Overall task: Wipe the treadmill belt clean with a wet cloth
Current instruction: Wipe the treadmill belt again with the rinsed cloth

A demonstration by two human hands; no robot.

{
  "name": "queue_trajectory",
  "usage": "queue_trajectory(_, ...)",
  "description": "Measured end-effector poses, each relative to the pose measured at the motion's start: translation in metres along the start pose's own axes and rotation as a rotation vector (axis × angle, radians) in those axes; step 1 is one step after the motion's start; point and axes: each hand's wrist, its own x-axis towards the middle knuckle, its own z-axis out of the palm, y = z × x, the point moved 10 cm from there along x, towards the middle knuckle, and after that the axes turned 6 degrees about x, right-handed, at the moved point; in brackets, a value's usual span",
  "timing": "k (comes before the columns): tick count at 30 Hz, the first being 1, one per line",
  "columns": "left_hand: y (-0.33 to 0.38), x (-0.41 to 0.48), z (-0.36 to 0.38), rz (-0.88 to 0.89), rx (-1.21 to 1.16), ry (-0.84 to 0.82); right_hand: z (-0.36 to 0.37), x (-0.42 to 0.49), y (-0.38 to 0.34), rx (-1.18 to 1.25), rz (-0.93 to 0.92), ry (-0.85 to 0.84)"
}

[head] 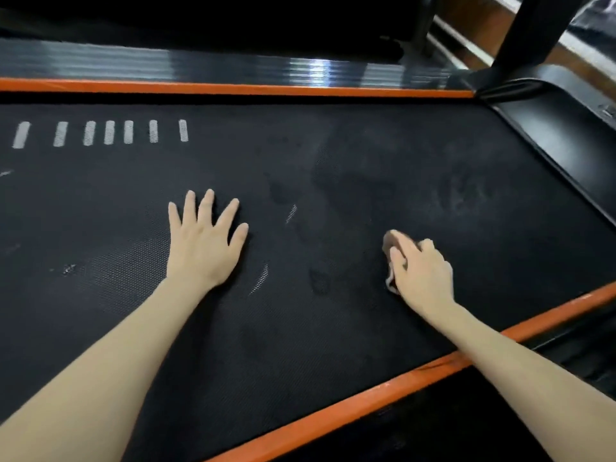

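- While the right hand (pixel 421 271) presses a bunched cloth (pixel 390 243) onto the treadmill belt (pixel 333 161), wiping looks under way; dull smears beyond it seem unreached.
- Next move, I judge: sweep the cloth across those smears with even pressure.
- Right fingers (pixel 408 245) curl over the cloth, grasping it, near the orange edge (pixel 366 391).
- Left hand (pixel 203 241) lies flat on the belt, spread, holding nothing.

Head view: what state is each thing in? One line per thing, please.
left hand: flat on the belt, fingers spread.
right hand: fingers curled over the cloth, pressing it onto the belt.
cloth: bunched under the right hand, mostly hidden.
belt: darker patches that look damp mid-belt; pale smudges and scuffs elsewhere.
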Motion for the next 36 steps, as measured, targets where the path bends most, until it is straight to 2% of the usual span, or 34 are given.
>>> queue_trajectory(2,0.001,-0.002,-0.002,0.011,-0.024,0.032,0.004,0.001,-0.001,0.008,0.209,0.012)
queue_trajectory(3,0.001,-0.002,-0.001,0.013,-0.029,0.029,0.004,-0.006,-0.017,0.020,0.211,0.019)
queue_trajectory(5,0.000,-0.003,0.000,0.016,-0.029,0.019,0.001,-0.035,-0.070,0.068,-0.023,0.080)
queue_trajectory(7,0.001,-0.003,0.000,0.021,-0.024,0.035,0.006,-0.084,-0.122,0.148,-0.376,-0.002)
queue_trajectory(9,0.001,-0.003,0.000,0.031,-0.019,0.036,0.005,-0.092,-0.135,0.137,-0.645,-0.081)
queue_trajectory(10,0.001,-0.002,0.001,0.034,-0.015,0.029,0.006,-0.077,-0.126,0.087,-0.684,-0.079)
queue_trajectory(11,0.001,-0.002,0.003,0.037,-0.009,0.021,0.007,-0.051,-0.108,0.032,-0.627,-0.043)
queue_trajectory(12,0.001,-0.003,0.004,0.038,0.000,0.010,0.002,-0.017,-0.080,0.000,-0.472,0.028)
queue_trajectory(14,0.002,-0.003,0.004,0.029,0.018,-0.006,-0.002,0.040,-0.013,-0.010,-0.007,0.066)
queue_trajectory(15,0.002,-0.002,0.002,0.026,0.021,-0.008,0.002,0.055,0.006,-0.022,0.159,0.060)
queue_trajectory(16,0.002,0.000,0.000,0.024,0.018,-0.008,0.005,0.062,0.010,-0.052,0.233,0.060)
queue_trajectory(19,-0.003,0.015,-0.010,0.034,0.023,0.000,0.009,0.068,0.005,-0.067,0.252,0.076)
queue_trajectory(28,-0.010,0.110,-0.007,0.081,0.083,0.015,0.016,0.121,-0.014,0.021,0.131,0.120)
queue_trajectory(33,-0.022,0.127,0.010,0.064,0.110,0.011,0.018,0.146,-0.018,0.039,0.045,0.167)
queue_trajectory(36,-0.020,0.126,0.010,0.078,0.105,0.036,0.022,0.183,-0.032,0.035,0.104,0.125)
